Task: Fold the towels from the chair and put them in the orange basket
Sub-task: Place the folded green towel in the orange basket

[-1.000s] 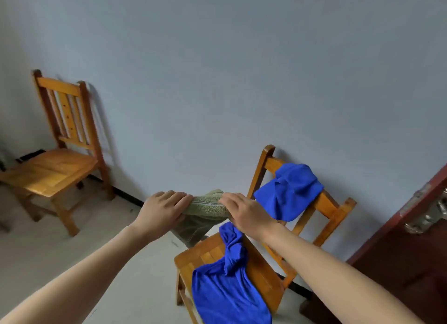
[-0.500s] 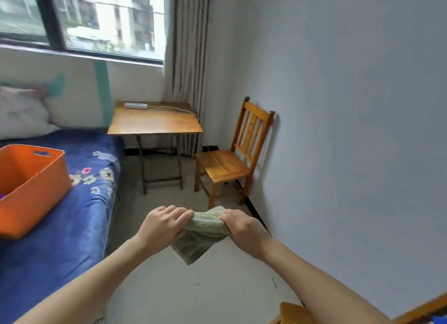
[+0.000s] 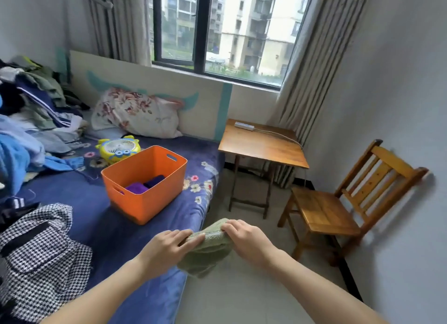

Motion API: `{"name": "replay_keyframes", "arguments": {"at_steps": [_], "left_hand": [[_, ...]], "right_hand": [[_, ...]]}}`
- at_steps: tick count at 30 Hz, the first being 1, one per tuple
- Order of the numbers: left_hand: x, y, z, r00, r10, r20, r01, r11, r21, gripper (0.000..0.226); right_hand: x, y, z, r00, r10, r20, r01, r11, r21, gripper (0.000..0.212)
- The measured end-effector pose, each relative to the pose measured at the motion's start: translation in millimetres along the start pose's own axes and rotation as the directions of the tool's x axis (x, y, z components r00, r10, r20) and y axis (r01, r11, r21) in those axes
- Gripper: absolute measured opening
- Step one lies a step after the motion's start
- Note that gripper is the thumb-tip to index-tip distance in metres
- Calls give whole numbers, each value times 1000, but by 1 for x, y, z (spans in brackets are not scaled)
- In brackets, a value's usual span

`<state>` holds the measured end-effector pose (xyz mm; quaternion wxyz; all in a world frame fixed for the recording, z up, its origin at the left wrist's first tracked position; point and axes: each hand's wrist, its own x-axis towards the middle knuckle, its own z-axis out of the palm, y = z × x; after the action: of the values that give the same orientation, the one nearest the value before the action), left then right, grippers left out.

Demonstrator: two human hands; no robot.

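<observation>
You hold the green towel (image 3: 208,248) in the air between both hands, low and centre in view, just over the near corner of the bed (image 3: 116,234). Your left hand (image 3: 167,248) and right hand (image 3: 246,241) each have their fingers (image 3: 186,234) curled over its top edge, pinching it, and the rest hangs bunched below.

Judge it light, soft and limp. It will not keep a shape by itself and will sag wherever you let go. The terry should not slip, but a fold can fall open in the air. Take hold at the corners or along the hemmed edge, and keep that edge taut between your hands so each crease lies straight.

The orange basket (image 3: 145,202) stands on the bed at 11 o'clock from your hands, near them, with purple towels (image 3: 137,187) already folded inside. A checked garment (image 3: 41,248) lies at 9 o'clock and a clothes pile (image 3: 31,120) at 10. The bare blue sheet between the basket and your hands looks like the best place to lay the towel flat.

A small wooden surface (image 3: 261,147) carrying a power strip (image 3: 244,126) stands at 1 o'clock under the window (image 3: 217,28). A wooden chair (image 3: 324,210) stands against the wall at 2 o'clock.
</observation>
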<state>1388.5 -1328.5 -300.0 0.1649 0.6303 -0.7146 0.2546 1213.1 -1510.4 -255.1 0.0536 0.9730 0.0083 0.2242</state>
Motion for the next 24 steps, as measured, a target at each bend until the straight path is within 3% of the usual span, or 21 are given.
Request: {"name": "replay_keyframes", "arguments": {"at_steps": [5,9,11,16,24], "left_hand": [[-40,-18,25,991,-110,76,108,994,23,94],[-29,-35,35,967,-232,110,235,972,-13,55],[-10,-45,40,944,-315,100,321,946,-53,46],[45,-68,64,889,-443,115,451,891,-54,38],[98,-94,92,757,-635,152,651,751,-106,35]], "right_hand": [[39,15,43,984,-154,87,149,987,60,32],[56,45,67,970,-207,129,194,975,109,32],[65,69,74,968,-213,130,192,969,158,34],[90,139,94,947,-277,162,230,938,260,63],[136,215,127,927,-318,199,225,895,385,43]]}}
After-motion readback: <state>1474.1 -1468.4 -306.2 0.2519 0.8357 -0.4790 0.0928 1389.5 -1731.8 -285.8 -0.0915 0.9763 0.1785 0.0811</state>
